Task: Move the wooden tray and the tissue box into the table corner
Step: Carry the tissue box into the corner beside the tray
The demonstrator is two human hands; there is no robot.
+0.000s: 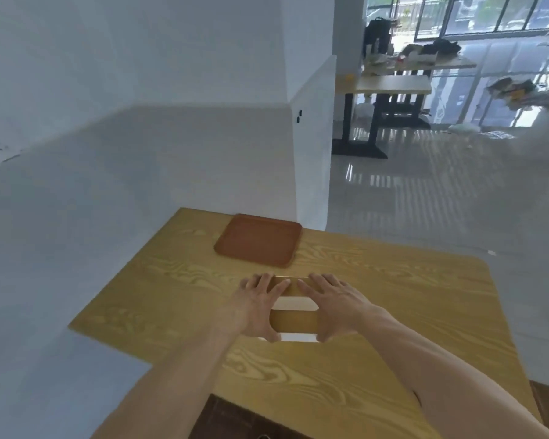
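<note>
The tissue box, tan with white bands, rests on the wooden table near its middle. My left hand grips the box's left side and my right hand grips its right side, fingers lying over the top. Much of the box is hidden under my hands. The reddish-brown wooden tray lies flat and empty at the table's far end, close to the white wall, just beyond the box.
A white wall runs along the table's left and far edges, with a wall corner right behind the tray. Shiny tiled floor lies to the right. Other tables with clutter stand far back.
</note>
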